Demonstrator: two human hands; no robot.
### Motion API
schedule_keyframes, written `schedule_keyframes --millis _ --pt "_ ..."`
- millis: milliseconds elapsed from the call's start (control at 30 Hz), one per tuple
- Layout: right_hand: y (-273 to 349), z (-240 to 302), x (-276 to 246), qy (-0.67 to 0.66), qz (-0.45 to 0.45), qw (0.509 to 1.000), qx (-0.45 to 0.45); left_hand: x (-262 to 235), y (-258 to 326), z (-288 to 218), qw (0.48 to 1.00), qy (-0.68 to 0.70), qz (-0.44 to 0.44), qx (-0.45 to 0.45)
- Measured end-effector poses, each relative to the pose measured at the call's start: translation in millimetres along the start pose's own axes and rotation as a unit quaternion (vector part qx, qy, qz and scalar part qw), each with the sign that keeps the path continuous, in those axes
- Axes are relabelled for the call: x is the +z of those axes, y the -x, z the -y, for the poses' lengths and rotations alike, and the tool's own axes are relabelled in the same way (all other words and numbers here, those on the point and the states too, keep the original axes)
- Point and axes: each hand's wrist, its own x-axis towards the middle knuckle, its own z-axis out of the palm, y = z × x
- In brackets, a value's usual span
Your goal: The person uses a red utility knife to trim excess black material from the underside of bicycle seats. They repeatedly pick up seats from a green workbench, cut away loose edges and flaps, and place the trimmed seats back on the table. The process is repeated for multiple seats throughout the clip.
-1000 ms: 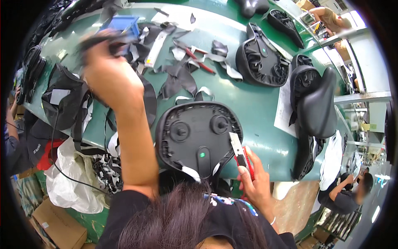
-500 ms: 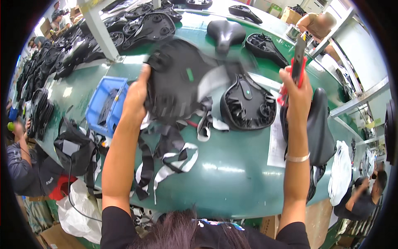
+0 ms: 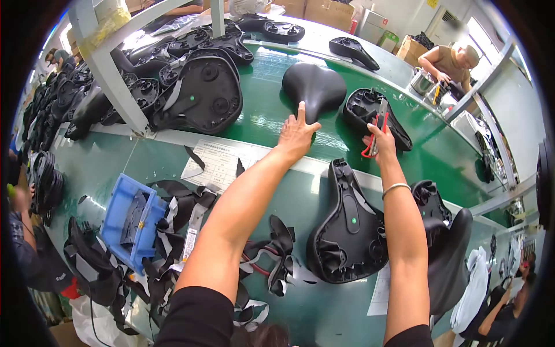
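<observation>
My left hand (image 3: 296,137) reaches across the table. Its index finger and thumb are spread at the narrow nose of a smooth black bicycle saddle (image 3: 315,87), which lies top side up. My right hand (image 3: 381,143) is closed around a grey utility knife (image 3: 382,109) and a red-handled cutting tool (image 3: 367,151), held together and pointing away from me. Just beyond that hand, an upturned saddle (image 3: 361,104) shows its ribbed underside. Nearer me, between my forearms, another upturned saddle (image 3: 347,231) has loose cover edges bunched inside its rim.
A blue bin (image 3: 118,202) with dark scraps stands at left, beside black and white trimmings (image 3: 173,231). A large upturned saddle (image 3: 202,95) borders the pile at far left, near a metal post (image 3: 124,81). More saddles (image 3: 448,272) stand at right. A co-worker (image 3: 454,63) sits at far right.
My left hand has let go of the upturned saddle it held, and a similar one now lies by the far-left pile. Both hands have moved; the left touches another saddle. The view has shifted.
</observation>
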Motion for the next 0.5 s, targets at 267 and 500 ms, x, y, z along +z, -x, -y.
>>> schedule_keyframes --millis 267,500 --pt "75 103 -35 0.001 0.053 0.996 0.072 -135 18 6 0.904 0.393 -0.131 -0.108" --pt "297 154 -77 0.219 0.047 0.972 -0.065 -270 177 10 0.737 0.619 -0.183 -0.2"
